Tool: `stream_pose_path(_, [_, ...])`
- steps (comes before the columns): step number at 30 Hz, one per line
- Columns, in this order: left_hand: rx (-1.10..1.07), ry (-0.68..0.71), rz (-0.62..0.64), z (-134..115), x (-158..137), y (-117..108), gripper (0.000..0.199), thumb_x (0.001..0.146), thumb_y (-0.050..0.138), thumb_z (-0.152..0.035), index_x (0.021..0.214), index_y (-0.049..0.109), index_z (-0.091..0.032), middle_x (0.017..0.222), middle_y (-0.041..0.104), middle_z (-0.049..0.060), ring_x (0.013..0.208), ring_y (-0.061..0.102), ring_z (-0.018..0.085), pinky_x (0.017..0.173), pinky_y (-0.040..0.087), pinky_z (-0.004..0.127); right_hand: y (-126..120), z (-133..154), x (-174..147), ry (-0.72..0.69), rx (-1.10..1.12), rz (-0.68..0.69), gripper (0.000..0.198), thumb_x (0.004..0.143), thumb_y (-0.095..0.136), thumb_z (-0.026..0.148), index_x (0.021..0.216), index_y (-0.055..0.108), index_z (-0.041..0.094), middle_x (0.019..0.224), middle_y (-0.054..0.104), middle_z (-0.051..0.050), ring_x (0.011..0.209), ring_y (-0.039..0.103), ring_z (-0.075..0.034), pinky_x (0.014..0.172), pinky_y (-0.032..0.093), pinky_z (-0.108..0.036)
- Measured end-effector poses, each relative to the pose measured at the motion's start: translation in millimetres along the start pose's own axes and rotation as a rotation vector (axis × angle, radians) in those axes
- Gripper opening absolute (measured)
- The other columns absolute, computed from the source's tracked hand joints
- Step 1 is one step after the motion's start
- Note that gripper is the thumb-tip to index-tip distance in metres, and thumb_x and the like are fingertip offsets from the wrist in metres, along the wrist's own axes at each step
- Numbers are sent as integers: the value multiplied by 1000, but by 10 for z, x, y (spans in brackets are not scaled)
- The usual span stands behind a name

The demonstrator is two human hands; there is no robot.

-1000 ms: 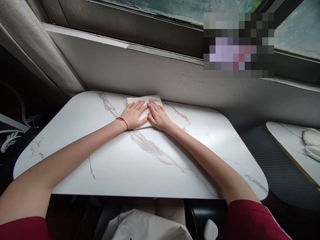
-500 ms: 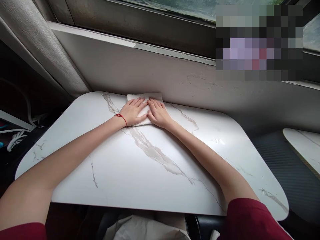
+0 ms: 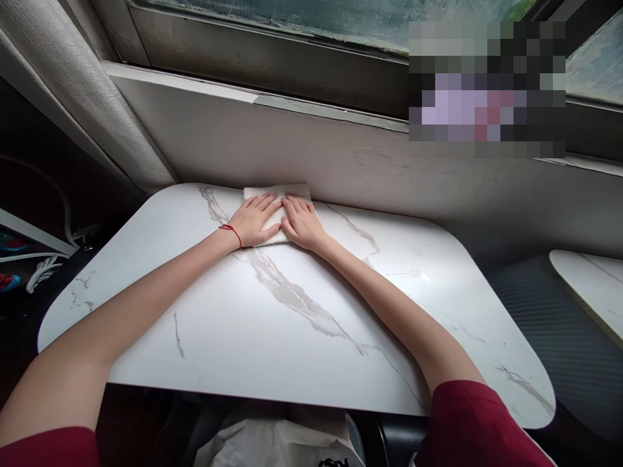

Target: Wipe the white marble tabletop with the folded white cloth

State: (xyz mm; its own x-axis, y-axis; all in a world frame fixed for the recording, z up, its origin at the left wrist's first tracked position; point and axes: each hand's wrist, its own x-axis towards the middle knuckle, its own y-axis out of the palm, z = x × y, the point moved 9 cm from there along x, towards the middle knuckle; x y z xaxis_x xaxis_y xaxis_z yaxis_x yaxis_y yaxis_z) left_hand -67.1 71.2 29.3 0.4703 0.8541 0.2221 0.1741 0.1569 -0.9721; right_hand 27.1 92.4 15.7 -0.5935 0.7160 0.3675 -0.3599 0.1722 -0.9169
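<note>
A white cloth (image 3: 276, 189) lies flat at the far edge of a white marble-patterned table (image 3: 204, 337), close against the wall. Spread over the cloth's left part is my left hand (image 3: 254, 219), palm down, fingers stretched out, with a red string at the wrist. My right hand (image 3: 302, 220) rests flat beside it on the cloth's right part, its fingers extended forward. The two hands nearly meet in the middle. Much of the cloth is hidden beneath them.
Behind the table rises a pale wall (image 3: 341, 149) with a window (image 3: 302, 23) above it. A light curtain (image 3: 92, 91) hangs at the left, near white cables (image 3: 43, 272). At right stand a dark ribbed panel (image 3: 540, 324) and another marbled tabletop (image 3: 594, 279).
The view has shifted slightly. Both hands remain flat on the cloth at about the same place on the table's far edge.
</note>
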Motion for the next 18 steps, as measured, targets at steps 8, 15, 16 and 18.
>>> stream_pose_path(8, [18,-9,-6,-37,-74,-9,61,98,40,-45,153,41,-17,162,39,14,152,32,29,124,23,47,-39,62,-43,1,3,-12,57,98,34,28,146,46,0,152,48,-24,138,42,-34,114,30,-48])
stream_pose_path(15, [52,-29,28,-110,-347,-77,62,99,38,-45,152,41,-14,164,36,15,153,30,29,125,24,48,-71,344,-159,-44,-11,-11,56,97,37,24,145,46,-4,150,48,-27,139,41,-35,114,30,-48])
stream_pose_path(16, [54,-32,24,-122,-403,-93,62,99,38,-45,152,42,-14,164,36,15,153,30,29,125,24,48,-79,399,-183,-57,-7,-25,56,96,38,24,144,47,-4,149,49,-27,138,42,-35,114,31,-48])
stream_pose_path(18, [59,-31,12,-153,-531,-126,61,98,38,-44,152,42,-15,164,36,14,153,30,29,125,24,49,-99,521,-238,-85,1,-51,55,95,40,25,142,49,-3,146,51,-27,136,43,-35,113,32,-49])
